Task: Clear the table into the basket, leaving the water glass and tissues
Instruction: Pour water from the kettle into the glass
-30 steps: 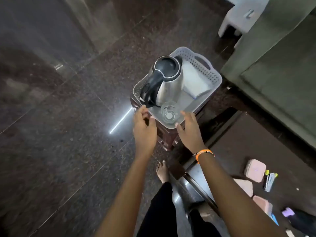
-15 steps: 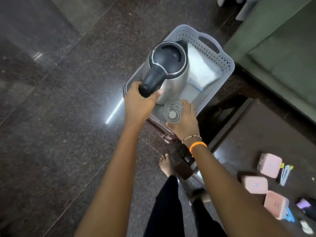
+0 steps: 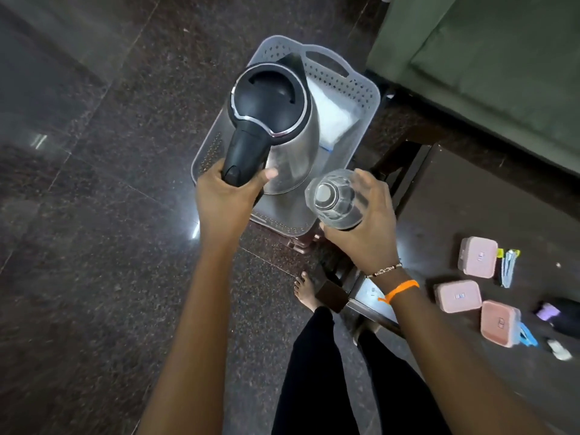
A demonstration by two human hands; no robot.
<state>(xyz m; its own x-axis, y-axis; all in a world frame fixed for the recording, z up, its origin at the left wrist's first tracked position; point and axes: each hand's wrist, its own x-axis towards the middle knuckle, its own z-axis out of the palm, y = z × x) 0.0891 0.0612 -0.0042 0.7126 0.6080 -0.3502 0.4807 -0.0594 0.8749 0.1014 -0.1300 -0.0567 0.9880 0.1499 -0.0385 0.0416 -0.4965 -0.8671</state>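
Observation:
A steel electric kettle with a black lid and handle is lifted above the grey perforated basket, which rests on a small brown stool. My left hand grips the kettle's black handle. My right hand holds a clear water glass raised over the basket's near right corner. A white tissue pack lies inside the basket, partly hidden behind the kettle.
A dark wooden table spreads to the right with three pink lidded boxes, clips and small items on it. A green sofa stands at the upper right. My bare foot is on the dark granite floor beside the table leg.
Both hands closed on the kettle handle and the glass, then lifted them up out of the basket. The glass has moved right, towards the table.

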